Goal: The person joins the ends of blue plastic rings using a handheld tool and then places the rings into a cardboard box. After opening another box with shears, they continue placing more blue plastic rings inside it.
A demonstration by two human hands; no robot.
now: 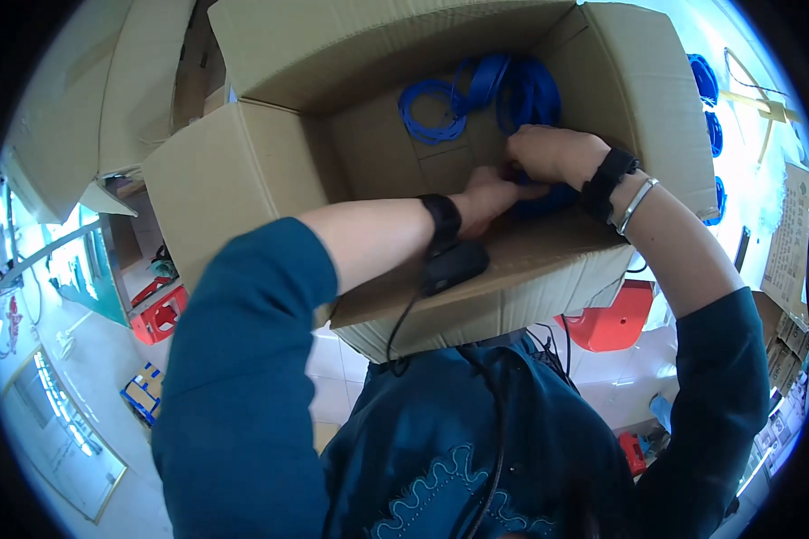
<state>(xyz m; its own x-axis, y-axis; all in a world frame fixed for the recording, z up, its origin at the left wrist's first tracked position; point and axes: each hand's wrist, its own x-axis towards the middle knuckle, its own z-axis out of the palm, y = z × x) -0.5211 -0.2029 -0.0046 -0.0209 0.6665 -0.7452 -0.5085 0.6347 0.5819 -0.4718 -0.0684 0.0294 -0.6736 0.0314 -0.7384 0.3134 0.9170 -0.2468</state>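
Observation:
Both my hands are down inside a large open cardboard box, close together at its right side. A coil of blue cable lies under them near the box's front wall. My right hand is closed, its fingers curled down at the coil's edge. Beside it, my left hand also grips at the coil, with one digit stretched across the blue. My hands hide much of this coil and the fingertips. Farther back in the box are a thin loose loop of blue cable and thicker blue coils.
The box's flaps stand spread outward. More cardboard boxes stand at the left. Blue coils hang beyond the right flap. Red plastic stools are below. From a black device at my left wrist a cord runs down.

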